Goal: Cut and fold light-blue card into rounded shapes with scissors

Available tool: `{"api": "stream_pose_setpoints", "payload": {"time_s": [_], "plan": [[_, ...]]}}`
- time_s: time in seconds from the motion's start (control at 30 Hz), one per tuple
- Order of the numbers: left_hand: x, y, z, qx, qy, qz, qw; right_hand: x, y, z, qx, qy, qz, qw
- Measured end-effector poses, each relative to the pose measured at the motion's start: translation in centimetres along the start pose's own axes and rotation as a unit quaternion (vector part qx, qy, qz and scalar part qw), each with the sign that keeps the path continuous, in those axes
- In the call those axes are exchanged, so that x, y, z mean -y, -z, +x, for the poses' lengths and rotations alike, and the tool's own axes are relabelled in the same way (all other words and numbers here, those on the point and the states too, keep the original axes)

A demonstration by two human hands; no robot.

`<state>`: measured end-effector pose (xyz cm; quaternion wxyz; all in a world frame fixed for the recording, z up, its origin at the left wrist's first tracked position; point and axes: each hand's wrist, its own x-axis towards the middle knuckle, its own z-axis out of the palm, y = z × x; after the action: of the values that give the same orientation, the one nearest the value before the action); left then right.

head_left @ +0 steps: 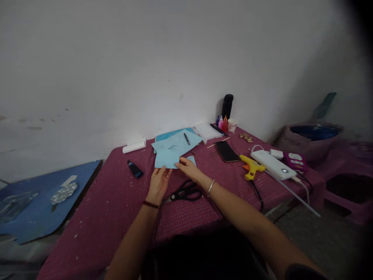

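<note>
A piece of light blue paper (166, 158) is held up between my two hands over the middle of the table. My left hand (159, 179) pinches its lower edge, and my right hand (188, 168) grips its lower right corner. Behind it lies a larger light blue sheet (177, 142) with a dark pen (187, 139) on top. Just below my hands rest black-handled scissors (186, 191), their blades partly hidden by my left wrist. A small blue paper scrap (191, 160) shows beyond my right hand.
On the red checked tablecloth (116, 214) lie a dark tube (134, 168), a white roll (134, 146), a phone (226, 151), a yellow glue gun (251, 166) and a white power bank (273, 165). Small bottles (222, 123), a paper cup (232, 124) and a black flask (227, 105) stand at the back right.
</note>
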<state>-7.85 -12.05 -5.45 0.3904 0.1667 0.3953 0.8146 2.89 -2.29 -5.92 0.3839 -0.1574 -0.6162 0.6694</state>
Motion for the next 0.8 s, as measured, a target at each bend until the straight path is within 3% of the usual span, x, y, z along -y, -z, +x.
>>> {"api": "stream_pose_setpoints", "payload": {"time_s": [0.1, 0.33, 0.47, 0.7, 0.8], "plan": [[0.2, -0.2, -0.4, 0.014, 0.017, 0.02, 1.0, -0.2, 0.3, 0.2, -0.015, -0.005, -0.006, 1.0], [-2.4, 0.4, -0.5, 0.062, -0.012, 0.135, 0.989, 0.5, 1.1, 0.0, -0.031, -0.04, 0.047, 0.998], [-2.2, 0.5, -0.5, 0.072, 0.001, 0.163, 0.984, 1.0, 1.2, -0.3, -0.024, -0.063, 0.078, 0.995], [-1.7, 0.8, 0.0, 0.014, -0.059, 0.148, 0.987, 1.6, 1.2, -0.6, 0.016, -0.076, 0.109, 0.991], [-1.9, 0.8, 0.1, -0.001, -0.07, 0.145, 0.987, 1.5, 0.8, -0.5, -0.008, -0.059, 0.1, 0.993]]}}
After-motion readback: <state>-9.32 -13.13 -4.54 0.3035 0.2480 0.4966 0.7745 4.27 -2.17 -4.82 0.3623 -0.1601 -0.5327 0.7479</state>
